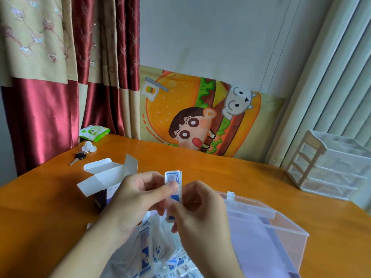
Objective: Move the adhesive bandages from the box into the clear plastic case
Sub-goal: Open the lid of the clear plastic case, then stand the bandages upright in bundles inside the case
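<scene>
Both my hands hold a small stack of blue-and-white adhesive bandages [173, 178] upright over the table. My left hand [138, 199] pinches its upper part with thumb and fingers. My right hand [197, 209] grips its lower part. The white cardboard box [106, 176] stands open behind my left hand, flaps spread. The clear plastic case [267, 233] lies open to the right of my hands. Below my hands a clear plastic bag [154, 249] holds several more bandages.
A white plastic drawer unit [329, 167] stands at the table's right rear. A key [78, 158], a crumpled tissue [89, 147] and a green wipes pack [94, 133] lie at the far left. A cartoon cushion [200, 117] leans against the wall.
</scene>
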`<control>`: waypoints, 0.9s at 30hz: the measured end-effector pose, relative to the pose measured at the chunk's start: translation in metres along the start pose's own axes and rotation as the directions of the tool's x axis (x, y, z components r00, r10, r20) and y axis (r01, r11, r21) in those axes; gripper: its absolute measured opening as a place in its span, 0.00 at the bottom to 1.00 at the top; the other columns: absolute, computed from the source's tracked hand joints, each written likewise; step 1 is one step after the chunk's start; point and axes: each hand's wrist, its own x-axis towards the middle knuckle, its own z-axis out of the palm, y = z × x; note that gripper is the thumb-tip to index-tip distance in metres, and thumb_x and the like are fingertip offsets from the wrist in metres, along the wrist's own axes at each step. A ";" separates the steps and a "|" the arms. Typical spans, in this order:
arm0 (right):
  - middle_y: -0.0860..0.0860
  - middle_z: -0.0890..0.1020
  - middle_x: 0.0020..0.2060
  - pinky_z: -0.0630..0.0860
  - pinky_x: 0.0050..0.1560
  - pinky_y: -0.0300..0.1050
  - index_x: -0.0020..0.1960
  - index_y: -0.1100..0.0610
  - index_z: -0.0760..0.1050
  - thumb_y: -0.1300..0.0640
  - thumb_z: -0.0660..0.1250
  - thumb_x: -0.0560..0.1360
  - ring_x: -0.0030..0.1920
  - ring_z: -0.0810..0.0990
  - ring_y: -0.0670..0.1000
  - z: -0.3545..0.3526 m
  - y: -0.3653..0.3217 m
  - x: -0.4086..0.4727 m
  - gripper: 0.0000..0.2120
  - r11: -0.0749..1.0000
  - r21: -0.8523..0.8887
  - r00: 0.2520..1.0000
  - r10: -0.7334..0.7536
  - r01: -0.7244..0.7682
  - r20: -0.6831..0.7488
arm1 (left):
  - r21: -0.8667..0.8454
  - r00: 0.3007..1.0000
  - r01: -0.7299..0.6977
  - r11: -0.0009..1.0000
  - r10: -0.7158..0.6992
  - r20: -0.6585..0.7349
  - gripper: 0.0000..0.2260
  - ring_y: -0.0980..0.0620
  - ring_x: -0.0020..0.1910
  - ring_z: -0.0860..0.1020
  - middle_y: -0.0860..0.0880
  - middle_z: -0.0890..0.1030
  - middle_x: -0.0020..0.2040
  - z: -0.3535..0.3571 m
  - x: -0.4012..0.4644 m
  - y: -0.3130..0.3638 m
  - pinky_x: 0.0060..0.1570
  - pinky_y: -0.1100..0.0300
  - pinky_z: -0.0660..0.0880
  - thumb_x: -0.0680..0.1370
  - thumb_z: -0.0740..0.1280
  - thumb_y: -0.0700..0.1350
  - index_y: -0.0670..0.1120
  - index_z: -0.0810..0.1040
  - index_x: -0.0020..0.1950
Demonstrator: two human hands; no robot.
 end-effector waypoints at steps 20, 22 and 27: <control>0.57 0.88 0.37 0.76 0.26 0.47 0.48 0.63 0.80 0.61 0.71 0.80 0.34 0.87 0.59 0.008 0.018 -0.013 0.05 0.911 0.354 0.978 0.197 -0.210 0.074 | 0.253 0.997 -0.068 0.965 0.076 -0.023 0.10 0.39 0.44 0.86 0.40 0.86 0.42 -0.015 -0.013 -0.010 0.49 0.36 0.82 0.79 0.73 0.45 0.38 0.84 0.44; 0.56 0.86 0.35 0.74 0.27 0.48 0.43 0.62 0.79 0.60 0.72 0.79 0.31 0.85 0.57 0.004 0.021 -0.012 0.08 0.926 0.335 0.985 0.172 -0.172 0.030 | 0.275 0.994 -0.084 0.958 0.101 -0.050 0.09 0.41 0.45 0.86 0.42 0.87 0.43 -0.013 -0.013 -0.010 0.50 0.35 0.82 0.79 0.73 0.46 0.40 0.85 0.45; 0.64 0.79 0.30 0.72 0.24 0.47 0.46 0.63 0.77 0.60 0.75 0.76 0.24 0.75 0.55 0.004 0.024 -0.011 0.09 0.932 0.323 0.986 0.160 -0.163 0.035 | 0.202 0.991 -0.078 0.976 0.099 -0.095 0.05 0.42 0.47 0.87 0.43 0.88 0.46 -0.012 -0.012 -0.008 0.49 0.40 0.84 0.76 0.73 0.45 0.45 0.88 0.46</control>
